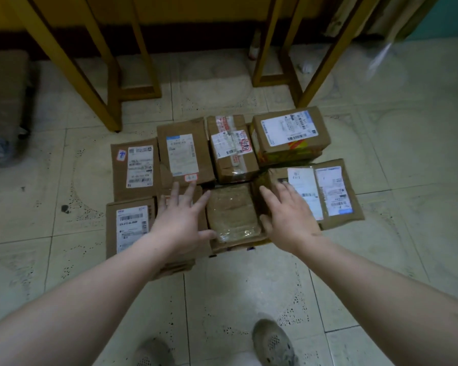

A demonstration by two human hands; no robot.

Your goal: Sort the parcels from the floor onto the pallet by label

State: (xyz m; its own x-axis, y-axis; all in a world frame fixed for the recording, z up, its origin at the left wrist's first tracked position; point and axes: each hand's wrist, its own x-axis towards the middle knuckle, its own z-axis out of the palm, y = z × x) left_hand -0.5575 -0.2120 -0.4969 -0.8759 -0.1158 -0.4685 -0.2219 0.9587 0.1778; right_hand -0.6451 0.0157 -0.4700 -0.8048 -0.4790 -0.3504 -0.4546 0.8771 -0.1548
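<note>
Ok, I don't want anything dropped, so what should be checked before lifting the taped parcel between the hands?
1. Left hand open, at the left edge of the taped parcel: ok.
2. Right hand open, at its right side: ok.
3. Grip on the taped parcel: not ok, no fingers curl round it yet.
4. Label on its top: not ok, none shows.
5. Pallet to receive it: cannot tell, none plainly in view.
</note>
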